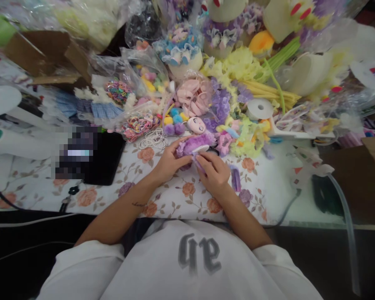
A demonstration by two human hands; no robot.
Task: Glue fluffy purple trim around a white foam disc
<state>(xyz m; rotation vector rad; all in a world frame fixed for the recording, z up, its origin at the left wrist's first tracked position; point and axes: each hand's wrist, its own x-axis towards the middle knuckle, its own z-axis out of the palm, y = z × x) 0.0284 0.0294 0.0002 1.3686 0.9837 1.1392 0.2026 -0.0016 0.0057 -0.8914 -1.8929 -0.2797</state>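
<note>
My left hand (169, 160) is curled around a fuzzy purple piece (195, 143) that lies on the flowered tablecloth (150, 200). My right hand (215, 171) pinches the same purple piece from the right, fingers pressed together at its lower edge. A small pink doll head (196, 124) rests just beyond the purple piece. A purple strip (235, 179) lies beside my right wrist. What exactly sits between my fingertips is too small to make out.
A black tablet (101, 160) lies left of my hands. Behind them sit bags of coloured hair ties (139, 124), pom-poms (174, 121), a white tape roll (260, 109), yellow and purple fluffy trims and cardboard boxes (46, 54). A glue gun with a cable (323, 187) is at the right.
</note>
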